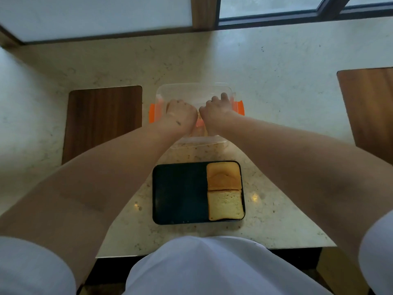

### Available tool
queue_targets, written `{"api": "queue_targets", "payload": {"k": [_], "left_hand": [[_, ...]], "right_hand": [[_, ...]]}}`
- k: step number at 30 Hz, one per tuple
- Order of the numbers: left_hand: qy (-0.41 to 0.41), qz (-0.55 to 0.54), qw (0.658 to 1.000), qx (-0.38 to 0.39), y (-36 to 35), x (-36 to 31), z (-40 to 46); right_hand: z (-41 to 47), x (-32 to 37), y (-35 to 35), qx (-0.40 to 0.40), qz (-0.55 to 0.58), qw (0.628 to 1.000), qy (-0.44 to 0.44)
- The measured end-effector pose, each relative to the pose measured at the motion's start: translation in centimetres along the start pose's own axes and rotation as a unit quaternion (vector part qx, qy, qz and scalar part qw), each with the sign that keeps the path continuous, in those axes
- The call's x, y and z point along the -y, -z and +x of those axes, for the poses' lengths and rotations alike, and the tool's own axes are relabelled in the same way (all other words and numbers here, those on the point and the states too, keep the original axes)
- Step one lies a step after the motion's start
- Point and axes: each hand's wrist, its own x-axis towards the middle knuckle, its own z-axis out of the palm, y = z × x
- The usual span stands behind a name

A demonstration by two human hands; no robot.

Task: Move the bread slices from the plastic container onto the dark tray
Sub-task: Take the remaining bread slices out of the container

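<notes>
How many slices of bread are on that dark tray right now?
2. Both lie on the right side of the dark tray: far slice, near slice, edges touching. More may sit in the plastic container, hidden by both hands.

I have just one view, from the camera on the person's head. It looks forward and steeply down, so I see both arms reaching away from me. The left hand (181,112) and the right hand (215,111) sit near the middle, a bit above it. Just behind the hands, closer to the body, lies the dark tray (179,192). Far past the hands, at the top, a window frame (276,17) shows. The lens is wide, so the edges bend. The white shirt (195,267) fills the bottom, very near the camera.
</notes>
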Motion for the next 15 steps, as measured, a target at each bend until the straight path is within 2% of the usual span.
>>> {"api": "queue_targets", "payload": {"k": [5, 9, 15], "left_hand": [[-0.013, 0.049, 0.999, -0.012, -0.8, 0.2, 0.6], [-0.032, 0.024, 0.998, -0.050, -1.2, 0.3, 1.3], [-0.034, 0.015, 0.999, -0.032, -1.6, 0.3, 2.1]], "right_hand": [[0.7, 0.1, -0.6, 0.030, -0.026, 0.999, -0.027], [1.1, 0.4, -0.6, 0.046, -0.052, 0.997, -0.037], [1.6, 0.6, -0.7, 0.076, -0.045, 0.995, -0.037]]}}
